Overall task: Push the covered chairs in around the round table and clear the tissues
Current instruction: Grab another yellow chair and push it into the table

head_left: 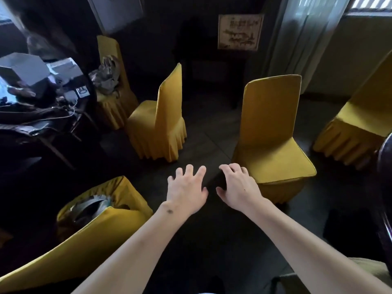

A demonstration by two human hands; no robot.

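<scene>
Several chairs in yellow covers stand on a dark floor. One chair [273,132] faces me at centre right, its seat just right of my right hand [237,185]. Another chair [161,124] stands side-on at centre left. A third chair [112,81] behind it carries a heap of crumpled cloth or paper [106,76]. A fourth chair [360,122] is at the right edge. A tipped or near chair [101,225] fills the lower left. My left hand [186,189] and my right hand reach forward over the floor, fingers spread, holding nothing. A dark rounded edge [385,179] at the right may be the table.
A cluttered dark desk [42,115] with grey boxes [27,68] and cables stands at the left. A dark side table [214,66] and a framed picture [239,31] are against the far wall. Pale curtains [297,37] hang at the right. A metal object [91,206] lies by the near chair.
</scene>
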